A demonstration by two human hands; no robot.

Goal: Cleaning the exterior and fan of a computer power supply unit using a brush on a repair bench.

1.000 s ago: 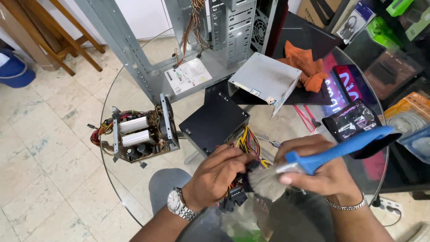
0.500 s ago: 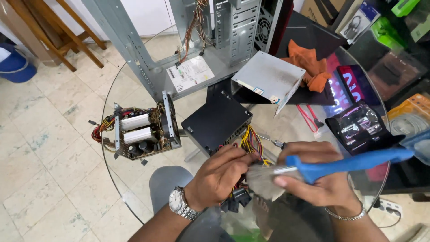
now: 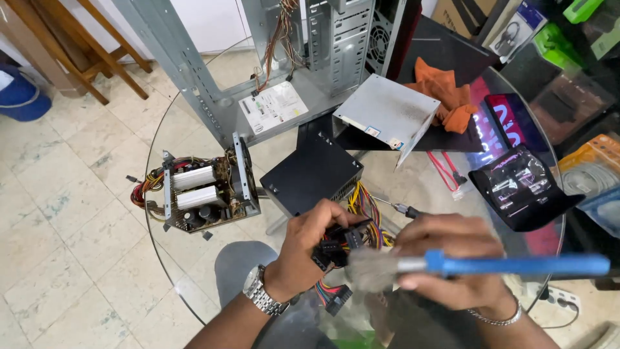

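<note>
Far left: blue bucket (image 3: 19,97) on the tiled floor, wooden stool legs (image 3: 84,58) behind it. Round glass table (image 3: 161,258) fills most of the view. On its left part, an opened power supply (image 3: 205,187), bare internals up, white heat sinks showing, coloured wire bundle spilling off its left side. Behind it a grey metal computer case (image 3: 258,71) with the side off, loose wires hanging inside. Centre: black box-shaped unit (image 3: 313,173) lying flat, near the power supply but not touching. Below it the left hand (image 3: 310,249), wristwatch on the wrist, fingers closed around a clump of black cable connectors (image 3: 339,245); yellow, red and other coloured wires run from the clump up toward the black unit. Connectors sit above the table's front edge, centre-bottom of view. Right of that, the right hand (image 3: 452,262), bracelet on the wrist, clamped on a blue-handled brush (image 3: 516,265), handle pointing right, grey bristles blurred and touching the connectors. Small screwdriver (image 3: 403,209) on the glass just above the right hand. Further back, grey metal cover (image 3: 387,113) tilted, orange cloth (image 3: 445,90) beside it. Right: red cable (image 3: 445,171), black antistatic bag (image 3: 520,184), boxes at the edge.
</note>
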